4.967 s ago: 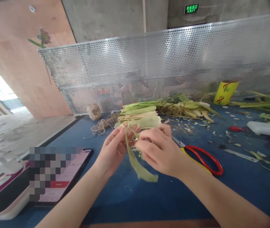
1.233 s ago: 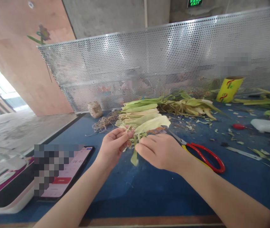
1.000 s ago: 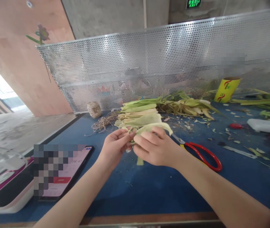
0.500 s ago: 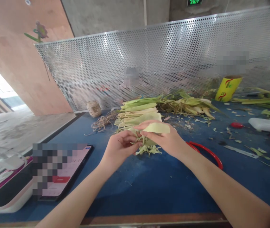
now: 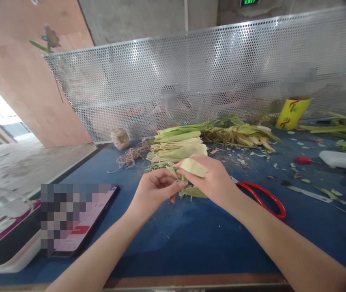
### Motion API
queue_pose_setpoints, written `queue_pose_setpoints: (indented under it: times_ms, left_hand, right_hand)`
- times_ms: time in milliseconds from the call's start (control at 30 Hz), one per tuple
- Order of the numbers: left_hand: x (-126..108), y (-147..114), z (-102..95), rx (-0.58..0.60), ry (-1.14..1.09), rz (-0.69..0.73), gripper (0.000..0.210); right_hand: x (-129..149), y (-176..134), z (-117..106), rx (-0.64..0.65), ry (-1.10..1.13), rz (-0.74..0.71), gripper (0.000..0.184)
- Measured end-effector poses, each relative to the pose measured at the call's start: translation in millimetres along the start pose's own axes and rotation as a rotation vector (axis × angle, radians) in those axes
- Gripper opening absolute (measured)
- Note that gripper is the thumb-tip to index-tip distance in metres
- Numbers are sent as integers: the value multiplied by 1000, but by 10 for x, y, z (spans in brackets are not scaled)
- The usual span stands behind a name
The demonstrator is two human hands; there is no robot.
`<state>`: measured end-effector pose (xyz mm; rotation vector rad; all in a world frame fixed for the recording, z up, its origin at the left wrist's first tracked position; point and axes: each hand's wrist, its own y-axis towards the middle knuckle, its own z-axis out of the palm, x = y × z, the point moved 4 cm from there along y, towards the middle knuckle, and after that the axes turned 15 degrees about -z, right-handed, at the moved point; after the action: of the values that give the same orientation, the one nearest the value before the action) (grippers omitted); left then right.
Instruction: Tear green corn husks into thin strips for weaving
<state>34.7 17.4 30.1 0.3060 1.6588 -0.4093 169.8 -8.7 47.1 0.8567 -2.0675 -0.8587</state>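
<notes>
My left hand (image 5: pixel 156 186) and my right hand (image 5: pixel 207 174) meet above the blue table, fingers closed on pale green corn husk. A folded strip of corn husk (image 5: pixel 193 167) sticks out over the back of my right fingers. Below the right hand hangs another piece of husk (image 5: pixel 194 192) with a frayed lower edge, partly hidden. My left thumb and fingers pinch the husk where the two hands come together. Just beyond lies a stack of trimmed corn husks (image 5: pixel 179 146). Red-handled scissors (image 5: pixel 264 198) rest beside my right wrist, their blades mostly covered by it.
A phone (image 5: pixel 84 223) and a white-edged device (image 5: pixel 11 247) lie at the left. Tangled twine (image 5: pixel 133 156) and a twine roll (image 5: pixel 120 138) sit farther back. Whole husks (image 5: pixel 239 136), a yellow roll (image 5: pixel 293 113) and scraps spread rightward. A perforated metal screen (image 5: pixel 191 73) bounds the table's back.
My right hand has turned and shifted slightly left, tilting the husk strip. The frayed piece is now more covered by the hands, and more of the scissors shows.
</notes>
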Motion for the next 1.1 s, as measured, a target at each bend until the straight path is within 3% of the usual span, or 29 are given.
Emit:
queue_pose_setpoints:
  times_ms: [233,367,533,667,833,967,1100]
  left_hand:
    - [-41,17,-72,-148,29,-4,16]
    - [-16,44,-108,-176,25,-38,15]
    - [-28,5,-41,-113,100,4,13]
    - [-30,-26,14,-86,212,20,7]
    - [14,-17,36,0,136,19,10]
    - [-1,-31,48,-22,173,47,8]
    - [-11,-33,48,-58,240,72,7]
  right_hand:
    - [-34,-3,-168,317,-266,44,21]
    - [42,-8,-241,415,-123,-9,19]
    - [173,13,-162,380,243,-18,25]
    - [153,19,-132,343,230,10,28]
    - [80,-23,-108,299,303,149,14]
    - [26,-32,-38,194,419,232,17]
    - [-29,-31,1,146,327,301,10]
